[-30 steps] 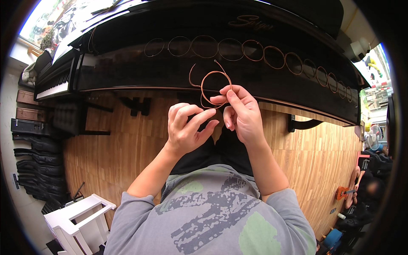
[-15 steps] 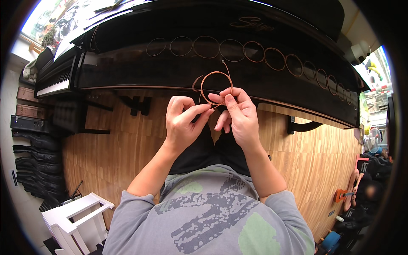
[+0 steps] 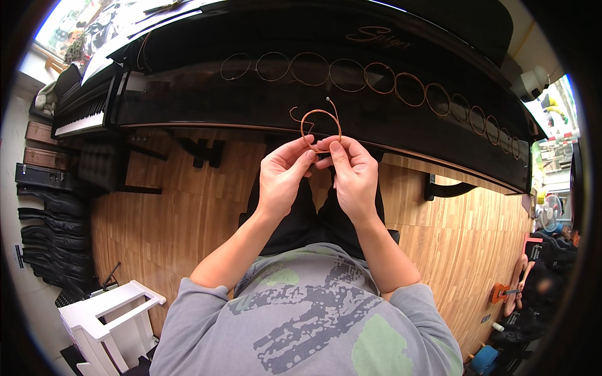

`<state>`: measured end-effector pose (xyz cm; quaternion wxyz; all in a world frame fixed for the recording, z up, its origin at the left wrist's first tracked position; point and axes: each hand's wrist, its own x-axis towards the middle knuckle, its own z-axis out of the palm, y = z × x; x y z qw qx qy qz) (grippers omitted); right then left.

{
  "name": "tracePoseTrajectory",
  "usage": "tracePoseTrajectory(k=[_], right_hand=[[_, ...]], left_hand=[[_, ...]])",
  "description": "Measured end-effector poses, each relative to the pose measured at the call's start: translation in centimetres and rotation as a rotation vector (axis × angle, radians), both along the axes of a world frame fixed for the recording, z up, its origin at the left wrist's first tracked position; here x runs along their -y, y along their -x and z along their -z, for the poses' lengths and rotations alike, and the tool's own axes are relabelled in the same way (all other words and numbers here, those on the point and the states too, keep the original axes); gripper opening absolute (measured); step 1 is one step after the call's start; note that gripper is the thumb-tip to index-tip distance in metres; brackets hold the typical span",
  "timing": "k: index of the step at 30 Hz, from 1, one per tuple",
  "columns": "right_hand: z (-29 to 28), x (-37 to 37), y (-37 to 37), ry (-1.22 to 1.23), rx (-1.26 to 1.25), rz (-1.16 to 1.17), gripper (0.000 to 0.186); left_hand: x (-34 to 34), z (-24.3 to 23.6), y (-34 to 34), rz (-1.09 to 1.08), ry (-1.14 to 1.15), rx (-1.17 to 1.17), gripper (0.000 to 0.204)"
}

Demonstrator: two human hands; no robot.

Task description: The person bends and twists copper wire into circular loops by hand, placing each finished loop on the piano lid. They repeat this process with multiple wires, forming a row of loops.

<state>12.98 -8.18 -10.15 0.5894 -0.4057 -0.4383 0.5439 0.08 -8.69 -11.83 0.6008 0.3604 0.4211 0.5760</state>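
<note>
My left hand [image 3: 281, 177] and my right hand [image 3: 355, 178] pinch a small coil of copper-coloured wire string [image 3: 320, 110] at its lower edge, thumbs uppermost. A loose bent end sticks out at the coil's left, and a straighter end with a small silver tip [image 3: 328, 99] rises at its right. Behind it, on the glossy black piano [image 3: 207, 106], a row of several similar coiled strings [image 3: 410, 74] runs from left to right, some silvery, some coppery.
A keyboard [image 3: 78, 124] and black padded bench [image 3: 106, 160] stand left, near stacked black cases [image 3: 50, 232]. A white wooden stand [image 3: 113, 313] is at lower left. A small orange string instrument [image 3: 500, 292] and white fan [image 3: 552, 212] are at right, over a wooden floor [image 3: 169, 232].
My left hand has risen and turned, its thumb and fingers closing on the coil's lower left. My right hand keeps its grip, slightly lower. The loose left end has shifted.
</note>
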Motion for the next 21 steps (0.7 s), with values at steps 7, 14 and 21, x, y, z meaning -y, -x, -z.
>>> tracePoseTrajectory(k=[7,14,21], right_hand=[[-0.3,0.0,-0.6,0.119,0.070,-0.052,0.021],[0.0,0.1,-0.2,0.141,0.007,-0.088,0.020],[0.0,1.0,0.8,0.007,0.194,-0.001,0.015]], left_hand=[[-0.3,0.2,0.2,0.001,0.000,0.296,0.016],[-0.2,1.3,0.4,0.038,0.082,0.391,0.020],[-0.3,0.8,0.1,0.006,0.128,0.235,0.025]])
